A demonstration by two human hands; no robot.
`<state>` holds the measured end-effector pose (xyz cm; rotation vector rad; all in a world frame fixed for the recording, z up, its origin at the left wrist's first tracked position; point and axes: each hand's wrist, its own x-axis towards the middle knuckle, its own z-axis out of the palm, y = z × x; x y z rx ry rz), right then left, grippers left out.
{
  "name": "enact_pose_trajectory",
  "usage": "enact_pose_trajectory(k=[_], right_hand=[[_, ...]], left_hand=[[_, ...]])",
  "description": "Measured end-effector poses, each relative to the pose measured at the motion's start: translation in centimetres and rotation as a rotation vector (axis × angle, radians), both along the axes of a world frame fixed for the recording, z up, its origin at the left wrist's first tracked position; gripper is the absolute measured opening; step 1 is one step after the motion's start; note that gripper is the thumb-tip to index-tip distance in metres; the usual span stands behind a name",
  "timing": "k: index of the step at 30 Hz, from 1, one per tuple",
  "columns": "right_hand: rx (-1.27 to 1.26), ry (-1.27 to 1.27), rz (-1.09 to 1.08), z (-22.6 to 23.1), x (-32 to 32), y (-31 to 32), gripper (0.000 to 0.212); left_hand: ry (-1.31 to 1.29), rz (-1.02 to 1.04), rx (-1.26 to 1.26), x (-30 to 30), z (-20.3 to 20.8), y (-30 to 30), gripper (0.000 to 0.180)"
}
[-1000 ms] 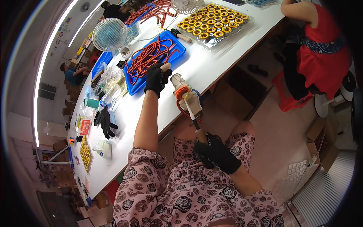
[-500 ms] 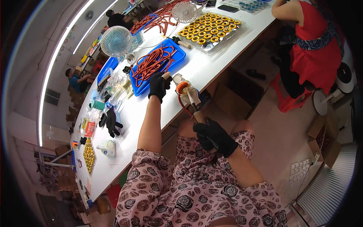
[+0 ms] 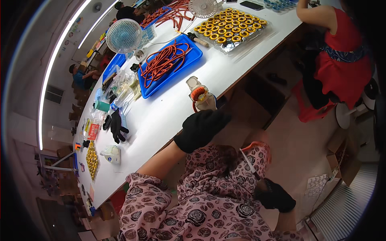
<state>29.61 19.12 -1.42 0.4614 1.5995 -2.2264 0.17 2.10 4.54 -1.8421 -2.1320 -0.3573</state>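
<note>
My right hand (image 3: 276,197), in a black glove, is closed round the handle of a slim pulling tool (image 3: 250,164) low over my right thigh. At the tool's tip is a bent length of orange-red wire (image 3: 259,143); whether it is hooked there I cannot tell. A ring core wound with copper-coloured wire (image 3: 198,94) sits in a pale holder (image 3: 207,103) at the table edge. Just below the holder hovers my left hand (image 3: 203,129), gloved in black, its blurred fingers pointing right; whether it grips anything is hidden.
On the white table (image 3: 161,120) stands a blue tray (image 3: 193,60) of orange-red wires. Beyond are yellow ring cores (image 3: 229,26) in a clear tray and a small fan (image 3: 124,36). Spare black gloves (image 3: 117,126) lie left. A person in red (image 3: 341,52) sits at the right.
My right hand has drawn the tool away from the ring core, down and to the right. My left hand has come from beside the tray to below the holder.
</note>
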Motion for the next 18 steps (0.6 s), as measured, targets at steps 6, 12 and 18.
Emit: enact_pose_trajectory(k=[6,12,18], right_hand=[[0.928,0.100,-0.653,4.4,-7.9,-0.7,0.032],[0.738,0.192,-0.479,2.9,-10.8,-1.4,0.032],[1.150,0.901,0.007,-1.1,-11.5,-1.2,0.033]], left_hand=[[0.250,0.001,-0.013,-0.7,3.6,1.2,0.053],[0.210,0.273,0.316,-7.2,12.0,6.0,0.024],[-0.493,0.412,0.651,-12.4,11.1,5.3,0.020]])
